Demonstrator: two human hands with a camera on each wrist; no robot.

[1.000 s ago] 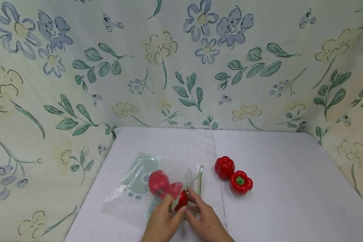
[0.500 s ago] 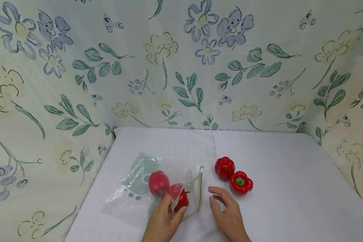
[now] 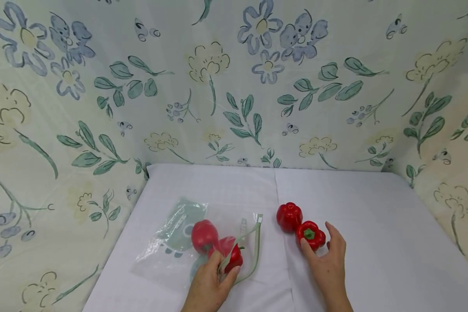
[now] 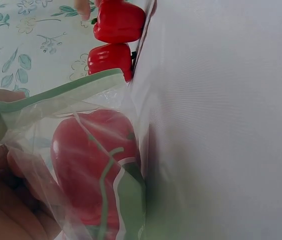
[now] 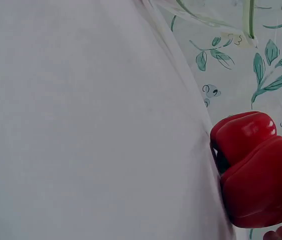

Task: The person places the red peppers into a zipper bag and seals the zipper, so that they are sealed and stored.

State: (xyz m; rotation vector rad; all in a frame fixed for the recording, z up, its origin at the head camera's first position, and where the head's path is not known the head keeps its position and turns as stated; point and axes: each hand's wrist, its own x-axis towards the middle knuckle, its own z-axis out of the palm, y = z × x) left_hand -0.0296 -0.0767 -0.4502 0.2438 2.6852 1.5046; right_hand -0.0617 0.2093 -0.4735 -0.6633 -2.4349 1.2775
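Lower centre, the left hand (image 3: 208, 281) pinches the bag (image 3: 175, 236), likely so its mouth gapes round the bagged peppers (image 3: 204, 236), while lower right, the right hand (image 3: 329, 264) spreads its fingers astride a loose pepper (image 3: 316, 237)!

2 glossy red peppers (image 3: 290, 217) touch beside an open clear bag (image 3: 179, 221) holding apparently 2 more peppers (image 3: 204, 236).
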